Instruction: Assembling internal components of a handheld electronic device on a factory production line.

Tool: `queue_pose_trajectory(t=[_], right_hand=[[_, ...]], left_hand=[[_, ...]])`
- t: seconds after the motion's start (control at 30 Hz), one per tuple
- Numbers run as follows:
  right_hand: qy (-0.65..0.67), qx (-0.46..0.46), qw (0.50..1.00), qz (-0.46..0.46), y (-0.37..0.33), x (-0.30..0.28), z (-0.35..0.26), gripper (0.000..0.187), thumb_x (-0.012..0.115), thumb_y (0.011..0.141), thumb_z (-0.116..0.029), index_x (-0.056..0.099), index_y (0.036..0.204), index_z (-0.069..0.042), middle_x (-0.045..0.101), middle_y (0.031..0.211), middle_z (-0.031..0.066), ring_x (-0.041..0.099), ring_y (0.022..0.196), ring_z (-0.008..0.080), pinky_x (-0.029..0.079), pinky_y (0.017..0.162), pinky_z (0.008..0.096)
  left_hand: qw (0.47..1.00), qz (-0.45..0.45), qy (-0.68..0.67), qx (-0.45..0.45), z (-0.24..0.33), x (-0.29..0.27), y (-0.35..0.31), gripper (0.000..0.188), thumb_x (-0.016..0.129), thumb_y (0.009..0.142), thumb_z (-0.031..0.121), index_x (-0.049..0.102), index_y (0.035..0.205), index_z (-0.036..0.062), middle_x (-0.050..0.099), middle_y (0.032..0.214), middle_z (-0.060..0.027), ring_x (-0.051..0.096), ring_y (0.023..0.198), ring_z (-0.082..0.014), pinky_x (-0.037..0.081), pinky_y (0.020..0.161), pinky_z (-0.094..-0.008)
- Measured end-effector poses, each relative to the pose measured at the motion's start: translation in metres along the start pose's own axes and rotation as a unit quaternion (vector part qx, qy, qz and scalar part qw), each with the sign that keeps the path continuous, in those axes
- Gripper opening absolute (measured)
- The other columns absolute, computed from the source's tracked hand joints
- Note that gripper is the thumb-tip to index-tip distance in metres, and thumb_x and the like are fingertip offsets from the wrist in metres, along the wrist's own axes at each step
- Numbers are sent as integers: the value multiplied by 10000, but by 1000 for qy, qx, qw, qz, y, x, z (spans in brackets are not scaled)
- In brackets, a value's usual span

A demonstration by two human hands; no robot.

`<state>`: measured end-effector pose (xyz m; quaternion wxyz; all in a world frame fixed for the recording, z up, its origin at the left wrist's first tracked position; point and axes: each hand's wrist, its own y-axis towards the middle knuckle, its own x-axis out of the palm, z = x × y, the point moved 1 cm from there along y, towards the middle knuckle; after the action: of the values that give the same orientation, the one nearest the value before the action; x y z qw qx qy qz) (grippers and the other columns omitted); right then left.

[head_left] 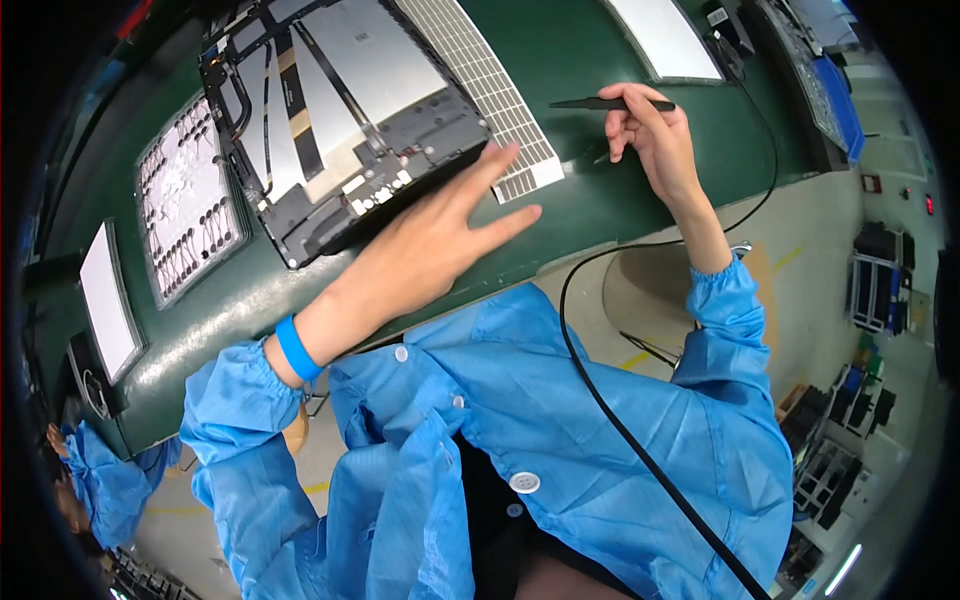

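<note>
An opened electronic device [400, 140], perhaps a laptop or tablet, lies on the green bench at the upper left. Silver plates, dark ribbon cables and a black board edge show inside it. My left hand [430, 235] is by its near right corner, fingers spread, holding nothing. Its fingertips come close to a sheet of small white labels [500, 110] beside the device; whether they touch either is hard to tell. Over the bench to the right, my right hand [655, 140] grips slim black tweezers [590, 103], whose tip points left.
A plastic tray of small parts with black leads [190, 200] and a white pad [108, 300] lie left of the device. Another white sheet [665, 40] is at the far right. A black cable [630, 430] crosses my front. Someone's blue sleeve [105, 485] shows at lower left.
</note>
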<state>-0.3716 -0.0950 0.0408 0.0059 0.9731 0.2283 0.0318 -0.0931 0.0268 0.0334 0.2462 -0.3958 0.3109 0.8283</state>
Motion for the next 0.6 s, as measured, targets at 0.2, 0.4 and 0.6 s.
queue_pose_trajectory(t=[0.2, 0.4, 0.6], right_hand=[[30, 48, 997, -43, -14, 3, 8, 316, 584, 1022, -232, 664, 1198, 18, 693, 848, 82, 652, 675, 104, 532, 591, 231], [-33, -9, 992, -121, -7, 15, 15, 270, 614, 1009, -212, 692, 1145, 8, 700, 808, 83, 657, 677, 97, 522, 609, 214], [-85, 26, 993, -74, -11, 23, 13, 220, 576, 1020, -147, 660, 1096, 41, 704, 843, 121, 681, 719, 135, 550, 676, 252]], left_hand=[[998, -21, 30, -54, 7, 16, 5, 577, 622, 875, 19, 531, 1423, 177, 287, 1586, -220, 323, 1451, -423, 382, 1155, -467], [997, -27, 25, -72, 9, 15, 13, 611, 632, 884, 43, 489, 1463, 177, 316, 1575, -202, 345, 1441, -407, 389, 1149, -461], [996, -28, 34, -79, 7, 16, 11, 607, 626, 884, 36, 494, 1459, 176, 315, 1577, -195, 352, 1438, -403, 398, 1143, -460]])
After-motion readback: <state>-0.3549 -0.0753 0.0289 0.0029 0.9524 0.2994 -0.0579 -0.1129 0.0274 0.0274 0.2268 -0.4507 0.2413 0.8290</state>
